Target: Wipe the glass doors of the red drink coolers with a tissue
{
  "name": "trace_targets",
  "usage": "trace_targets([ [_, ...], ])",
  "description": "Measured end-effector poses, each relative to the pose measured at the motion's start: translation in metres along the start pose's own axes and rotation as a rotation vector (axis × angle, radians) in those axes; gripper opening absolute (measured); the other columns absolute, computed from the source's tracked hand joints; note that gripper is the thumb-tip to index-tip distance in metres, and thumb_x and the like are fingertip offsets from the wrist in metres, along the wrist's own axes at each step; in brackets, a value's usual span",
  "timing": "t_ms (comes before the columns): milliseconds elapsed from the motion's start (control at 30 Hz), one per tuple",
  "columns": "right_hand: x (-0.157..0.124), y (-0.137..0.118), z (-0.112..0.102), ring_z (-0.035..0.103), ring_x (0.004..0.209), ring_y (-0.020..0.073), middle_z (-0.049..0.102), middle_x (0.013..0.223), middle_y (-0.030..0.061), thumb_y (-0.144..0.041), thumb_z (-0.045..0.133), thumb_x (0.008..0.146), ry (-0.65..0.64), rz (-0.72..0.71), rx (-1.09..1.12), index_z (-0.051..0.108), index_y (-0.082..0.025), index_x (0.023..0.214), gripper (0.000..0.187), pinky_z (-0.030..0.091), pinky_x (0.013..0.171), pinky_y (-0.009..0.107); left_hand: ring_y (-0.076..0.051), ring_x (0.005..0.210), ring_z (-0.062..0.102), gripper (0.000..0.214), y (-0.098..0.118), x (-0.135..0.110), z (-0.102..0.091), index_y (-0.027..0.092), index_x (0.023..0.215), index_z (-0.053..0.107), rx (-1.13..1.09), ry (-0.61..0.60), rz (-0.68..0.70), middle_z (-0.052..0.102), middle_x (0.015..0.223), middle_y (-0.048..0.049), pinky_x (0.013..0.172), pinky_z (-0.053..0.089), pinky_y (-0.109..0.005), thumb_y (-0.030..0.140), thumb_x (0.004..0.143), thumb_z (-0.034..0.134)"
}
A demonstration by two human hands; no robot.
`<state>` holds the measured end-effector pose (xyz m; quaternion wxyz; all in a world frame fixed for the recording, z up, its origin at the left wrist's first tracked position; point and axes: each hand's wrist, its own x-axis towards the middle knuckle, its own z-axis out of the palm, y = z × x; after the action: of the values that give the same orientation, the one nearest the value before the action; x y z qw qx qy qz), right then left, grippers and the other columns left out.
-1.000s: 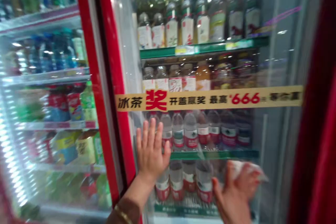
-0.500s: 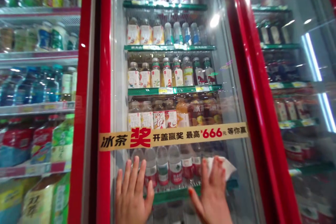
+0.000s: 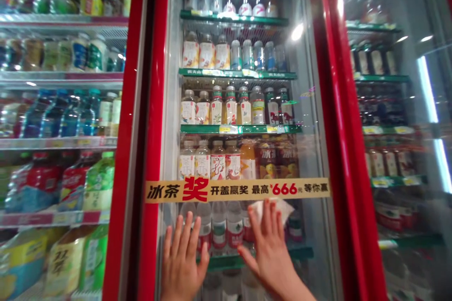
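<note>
While both hands rest on one red-framed glass fridge door (image 3: 314, 225), the open, empty left hand (image 3: 183, 256) lies flat, and the right hand (image 3: 270, 249) spreads its fingers over one white tissue (image 3: 271, 209).

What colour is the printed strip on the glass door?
The strip is golden yellow with black and red characters; head view.

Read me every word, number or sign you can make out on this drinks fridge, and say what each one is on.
"冰茶 奖 开盖赢奖 最高 ¥666元 等你赢" on the tan strip across the glass door.
"冰" on the dark bottles; the rest is unclear.
Shelf price tags: too small to read.
Other bottle labels: too small or blurred to read.
</note>
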<state>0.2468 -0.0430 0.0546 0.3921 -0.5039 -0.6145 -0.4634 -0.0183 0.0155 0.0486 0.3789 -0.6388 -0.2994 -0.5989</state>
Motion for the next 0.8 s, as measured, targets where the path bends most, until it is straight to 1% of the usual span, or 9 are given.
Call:
trace_targets([
  [100, -0.034, 0.009, -0.004, 0.012, 0.171, 0.0405, 0.012, 0.185, 0.0118, -0.082, 0.062, 0.092, -0.036, -0.24, -0.026, 0.024, -0.029, 0.176, 0.106, 0.034, 0.132, 0.056, -0.025, 0.169, 0.03, 0.082, 0.001, -0.001, 0.0, 0.026, 0.173, 0.032, -0.013, 0.0, -0.001, 0.039, 0.177, -0.0058, 0.144, 0.017, -0.048, 0.032, 0.098, 0.065],
  [233, -0.009, 0.066, -0.017, -0.001, 0.171, 0.0469, -0.013, 0.183, 0.0215, -0.054, 0.045, 0.11, 0.039, 0.253, -0.109, 0.0, -0.02, 0.178, 0.088, 0.033, 0.127, 0.073, -0.026, 0.168, 0.031, 0.081, 0.003, -0.002, 0.001, 0.028, 0.173, 0.032, -0.023, -0.017, -0.032, 0.04, 0.176, -0.0055, 0.144, 0.018, -0.05, 0.033, 0.099, 0.064],
  [333, 0.037, 0.052, -0.016, -0.009, 0.169, 0.0505, -0.025, 0.18, 0.0246, -0.052, 0.041, 0.111, 0.142, 0.396, -0.108, -0.007, -0.016, 0.176, 0.089, 0.028, 0.125, 0.082, -0.024, 0.169, 0.029, 0.078, 0.003, 0.0, 0.001, 0.027, 0.173, 0.033, -0.039, 0.01, -0.021, 0.04, 0.176, -0.0052, 0.144, 0.016, -0.049, 0.034, 0.101, 0.062],
  [467, 0.009, -0.007, -0.002, 0.001, 0.172, 0.0396, 0.003, 0.185, 0.0183, -0.08, 0.05, 0.1, 0.008, -0.212, -0.066, 0.019, -0.025, 0.177, 0.1, 0.024, 0.136, 0.059, -0.022, 0.171, 0.025, 0.075, 0.002, 0.006, -0.003, 0.024, 0.173, 0.033, -0.057, 0.016, 0.031, 0.036, 0.177, -0.0056, 0.144, 0.014, -0.046, 0.036, 0.104, 0.061],
  [533, -0.033, -0.002, -0.001, 0.003, 0.173, 0.0328, 0.011, 0.186, 0.0114, -0.088, 0.047, 0.097, -0.045, -0.435, -0.068, 0.026, -0.031, 0.176, 0.099, 0.019, 0.138, 0.05, -0.022, 0.171, 0.023, 0.076, 0.001, 0.008, -0.004, 0.023, 0.173, 0.032, -0.053, 0.01, 0.034, 0.034, 0.178, -0.0062, 0.143, 0.014, -0.047, 0.035, 0.104, 0.062],
  [567, -0.052, 0.012, -0.003, 0.002, 0.173, 0.0313, 0.011, 0.186, 0.0088, -0.084, 0.046, 0.1, -0.056, -0.42, -0.078, 0.025, -0.034, 0.176, 0.093, 0.019, 0.138, 0.05, -0.022, 0.172, 0.022, 0.077, 0.002, 0.008, -0.005, 0.022, 0.173, 0.031, -0.048, 0.006, 0.034, 0.033, 0.179, -0.0067, 0.143, 0.014, -0.048, 0.034, 0.104, 0.062],
  [600, -0.066, 0.032, -0.006, 0.002, 0.173, 0.0324, 0.008, 0.187, 0.0082, -0.078, 0.045, 0.104, -0.057, -0.312, -0.086, 0.021, -0.036, 0.176, 0.087, 0.02, 0.138, 0.055, -0.023, 0.172, 0.021, 0.078, 0.002, 0.008, -0.005, 0.022, 0.173, 0.031, -0.041, 0.001, 0.033, 0.032, 0.179, -0.0072, 0.143, 0.014, -0.048, 0.034, 0.104, 0.063],
  [700, -0.071, 0.086, -0.012, 0.003, 0.171, 0.0469, -0.008, 0.185, 0.0163, -0.057, 0.036, 0.112, 0.002, 0.336, -0.084, 0.002, -0.03, 0.178, 0.079, 0.029, 0.128, 0.077, -0.023, 0.172, 0.02, 0.079, 0.003, 0.005, -0.004, 0.021, 0.173, 0.03, -0.02, -0.019, 0.031, 0.031, 0.179, -0.008, 0.143, 0.014, -0.05, 0.032, 0.103, 0.064],
  [800, -0.054, 0.066, 0.004, -0.001, 0.168, 0.0553, -0.023, 0.181, 0.0237, -0.055, 0.034, 0.111, 0.048, 0.644, -0.071, -0.01, -0.019, 0.176, 0.086, 0.03, 0.122, 0.085, -0.025, 0.172, 0.021, 0.08, 0.003, 0.002, -0.003, 0.021, 0.173, 0.03, -0.008, -0.03, 0.025, 0.031, 0.179, -0.0086, 0.143, 0.015, -0.051, 0.03, 0.102, 0.066],
])
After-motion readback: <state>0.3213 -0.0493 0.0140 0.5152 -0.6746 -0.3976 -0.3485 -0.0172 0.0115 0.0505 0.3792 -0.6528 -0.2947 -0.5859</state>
